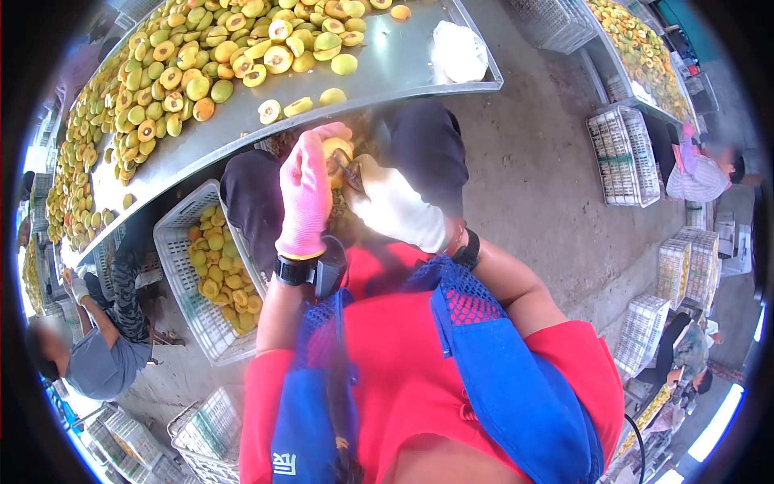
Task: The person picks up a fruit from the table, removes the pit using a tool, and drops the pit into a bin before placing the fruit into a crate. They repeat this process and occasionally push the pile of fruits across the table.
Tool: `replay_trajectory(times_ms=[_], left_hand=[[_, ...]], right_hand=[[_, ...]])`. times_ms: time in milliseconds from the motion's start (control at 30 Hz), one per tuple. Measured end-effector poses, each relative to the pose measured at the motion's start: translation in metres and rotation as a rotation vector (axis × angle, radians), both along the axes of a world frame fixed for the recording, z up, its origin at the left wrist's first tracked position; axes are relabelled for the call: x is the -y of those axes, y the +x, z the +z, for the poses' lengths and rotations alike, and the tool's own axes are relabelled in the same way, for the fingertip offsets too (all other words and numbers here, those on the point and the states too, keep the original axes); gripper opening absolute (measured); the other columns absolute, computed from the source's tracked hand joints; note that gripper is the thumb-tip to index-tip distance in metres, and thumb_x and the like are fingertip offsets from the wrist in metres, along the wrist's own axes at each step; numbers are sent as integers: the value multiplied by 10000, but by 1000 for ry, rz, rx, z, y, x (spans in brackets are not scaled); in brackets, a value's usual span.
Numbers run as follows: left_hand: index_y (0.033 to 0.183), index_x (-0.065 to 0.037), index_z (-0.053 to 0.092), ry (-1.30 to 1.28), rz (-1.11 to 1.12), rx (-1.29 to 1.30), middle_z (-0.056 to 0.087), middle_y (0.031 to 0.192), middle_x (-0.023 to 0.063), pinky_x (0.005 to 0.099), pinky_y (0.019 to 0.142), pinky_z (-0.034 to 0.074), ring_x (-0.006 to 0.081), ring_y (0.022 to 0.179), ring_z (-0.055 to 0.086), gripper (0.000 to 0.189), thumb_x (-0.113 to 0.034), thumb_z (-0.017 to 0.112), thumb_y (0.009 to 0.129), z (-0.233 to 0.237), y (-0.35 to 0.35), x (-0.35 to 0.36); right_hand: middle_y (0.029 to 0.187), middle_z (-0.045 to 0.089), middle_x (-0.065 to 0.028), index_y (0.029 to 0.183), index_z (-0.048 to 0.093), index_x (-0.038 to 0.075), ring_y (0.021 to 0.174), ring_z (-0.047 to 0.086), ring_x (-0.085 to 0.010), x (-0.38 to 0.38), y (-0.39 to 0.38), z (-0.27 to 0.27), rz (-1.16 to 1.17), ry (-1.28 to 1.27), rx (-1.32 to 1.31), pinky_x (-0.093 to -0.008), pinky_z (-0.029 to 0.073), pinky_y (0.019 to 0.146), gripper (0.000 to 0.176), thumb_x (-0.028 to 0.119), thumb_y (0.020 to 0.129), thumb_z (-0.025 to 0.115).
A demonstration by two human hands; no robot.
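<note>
My left hand point(305, 189), in a pink knit glove, is closed around a yellow peach half point(336, 155) with a brown middle. In a white glove, my right hand point(397, 203) grips a small dark metal tool point(352, 175), whose tip meets the cut face of the fruit. The tool's exact kind is hard to make out. Both hands are over my lap, just below the edge of a metal table point(387, 68). On that table lies a large heap of green-yellow peaches point(218, 56), many cut in half, some showing brown pits.
A white plastic crate point(211, 343) holding pitted peach halves point(222, 270) stands on the left. A white plastic bag point(459, 52) lies at the table's right corner. Stacked crates point(625, 157) and another fruit table point(641, 56) are to the right. Co-workers sit on both sides.
</note>
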State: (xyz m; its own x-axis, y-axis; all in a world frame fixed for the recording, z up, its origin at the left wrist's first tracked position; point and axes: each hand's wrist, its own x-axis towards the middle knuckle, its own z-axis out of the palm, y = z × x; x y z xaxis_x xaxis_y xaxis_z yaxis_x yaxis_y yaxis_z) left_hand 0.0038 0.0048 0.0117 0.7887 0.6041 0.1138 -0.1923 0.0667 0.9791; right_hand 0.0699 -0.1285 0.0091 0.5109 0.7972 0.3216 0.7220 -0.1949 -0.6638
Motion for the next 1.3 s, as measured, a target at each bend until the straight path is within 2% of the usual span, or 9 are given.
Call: replay_trajectory(times_ms=[267, 367, 467, 567, 633, 733, 1067, 1200, 1300], left_hand=[[1042, 50, 688, -61, 106, -27, 722, 960, 111, 295, 844, 524, 164, 882, 665, 674, -531, 348, 1073, -4, 2, 5], [1052, 58, 685, -83, 127, -33, 726, 945, 123, 298, 809, 538, 171, 846, 675, 683, -533, 343, 1072, 0, 0, 9], [1048, 61, 684, 96, 151, -27, 729, 944, 129, 297, 797, 547, 176, 834, 685, 694, -540, 338, 1070, -5, 1, 6], [1047, 57, 685, 5, 143, -62, 729, 944, 132, 299, 779, 550, 177, 818, 688, 692, -542, 340, 1069, -6, 0, 7], [1040, 54, 685, 12, 131, -50, 729, 938, 135, 299, 770, 546, 175, 811, 686, 686, -541, 344, 1069, -3, -3, 6], [1025, 49, 686, -11, 96, -57, 729, 927, 139, 296, 753, 542, 172, 795, 683, 677, -539, 353, 1067, 3, -10, 4], [977, 37, 697, 86, -21, -65, 736, 938, 69, 252, 718, 509, 105, 773, 643, 489, -354, 424, 1085, 3, -19, -3], [969, 34, 697, 66, 19, -19, 739, 944, 72, 251, 725, 511, 101, 779, 644, 449, -306, 425, 1079, 0, -17, -2], [987, 42, 684, 101, -1, -39, 738, 952, 96, 264, 738, 524, 123, 795, 658, 444, -306, 422, 1074, 0, -18, -6]], right_hand=[[821, 650, -254, 1046, 543, -33, 735, 664, -441, -1, -3, 16, 75, -106, -415, -445, 532, 625, 223, 78, 870, 624], [894, 657, -289, 1079, 544, -43, 882, 665, -463, -4, 0, 9, 201, -133, -925, -455, 539, 714, 251, 72, 871, 624], [838, 664, -212, 1066, 542, -28, 777, 693, -363, -2, -7, 14, 139, -45, -380, -412, 539, 649, 221, 84, 890, 616], [740, 619, -115, 1041, 523, -3, 578, 637, -210, -8, -9, -20, 170, 98, -353, -347, 508, 527, 184, 113, 917, 593], [697, 580, -77, 1005, 513, 16, 506, 569, -150, -10, -7, -21, 280, -11, -766, -320, 470, 451, 162, 145, 934, 579], [650, 542, -49, 967, 498, 41, 459, 528, -128, -6, -4, -19, 385, -131, -1113, -310, 438, 383, 156, 181, 946, 564], [621, 496, -17, 900, 476, 84, 416, 447, -104, 0, 1, -2, 448, -296, -1307, -289, 369, 341, 177, 228, 950, 564], [626, 458, 15, 877, 461, 115, 438, 419, -80, -11, -15, -31, 351, -113, -1004, -264, 315, 352, 163, 217, 951, 564], [643, 425, 42, 867, 457, 129, 460, 404, -61, -8, -5, -9, 419, -246, -1121, -242, 288, 369, 156, 206, 953, 562]])
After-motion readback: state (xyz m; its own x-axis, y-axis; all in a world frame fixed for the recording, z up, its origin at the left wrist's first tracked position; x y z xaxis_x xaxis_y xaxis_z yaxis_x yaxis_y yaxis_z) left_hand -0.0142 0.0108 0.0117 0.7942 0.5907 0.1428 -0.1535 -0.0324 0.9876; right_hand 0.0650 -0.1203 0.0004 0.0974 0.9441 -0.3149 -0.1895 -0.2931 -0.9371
